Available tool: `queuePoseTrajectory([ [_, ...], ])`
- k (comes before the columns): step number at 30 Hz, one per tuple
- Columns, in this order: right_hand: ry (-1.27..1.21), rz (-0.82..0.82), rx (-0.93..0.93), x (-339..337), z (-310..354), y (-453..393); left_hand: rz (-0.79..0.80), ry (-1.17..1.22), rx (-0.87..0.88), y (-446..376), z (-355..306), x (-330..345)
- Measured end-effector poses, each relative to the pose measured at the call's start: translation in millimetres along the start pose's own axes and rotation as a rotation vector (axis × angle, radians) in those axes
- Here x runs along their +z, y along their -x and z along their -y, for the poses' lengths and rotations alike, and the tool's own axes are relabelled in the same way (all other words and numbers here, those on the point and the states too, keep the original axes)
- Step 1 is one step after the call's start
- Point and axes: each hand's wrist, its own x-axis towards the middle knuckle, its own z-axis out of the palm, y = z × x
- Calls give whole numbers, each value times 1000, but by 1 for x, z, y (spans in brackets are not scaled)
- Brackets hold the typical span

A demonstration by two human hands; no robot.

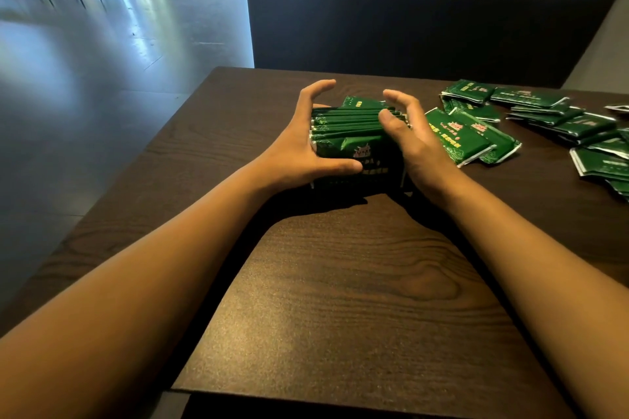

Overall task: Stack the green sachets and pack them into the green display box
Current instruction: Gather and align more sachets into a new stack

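A row of green sachets (347, 129) stands on edge on the dark wooden table (340, 282), packed side by side. My left hand (299, 143) presses against the row's left end, thumb on the front sachet, fingers curled above. My right hand (412, 136) presses the right end, thumb on top of the row. Both hands squeeze the row between them. Two loose green sachets (469, 136) lie flat just right of my right hand. Whether a green display box surrounds the row, I cannot tell.
Several more green sachets (558, 119) lie scattered at the table's right side, reaching the right frame edge. A dark padded bench back (425, 10) stands behind the table. The table's left edge drops to a shiny grey floor (102, 44).
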Motion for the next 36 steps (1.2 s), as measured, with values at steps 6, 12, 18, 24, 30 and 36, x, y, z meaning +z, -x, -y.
queuePoseTrajectory([
  [6, 24, 2, 7, 0, 1, 0, -1, 33, 4, 0, 0, 1],
  [12, 159, 37, 7, -4, 3, 3, -40, -6, 27, -1, 3, 0],
  [18, 180, 38, -9, -3, 0, 2, -142, -62, 46, -2, 8, 0],
  [24, 207, -44, 8, -3, -8, -7, -443, -25, 34, -2, 14, -7],
  [30, 939, 151, -34, 1, -18, -13, -714, 45, -38, -5, 24, -15],
  [36, 1121, 283, 44, 5, -15, -15, -754, 54, -70, -6, 22, -16],
])
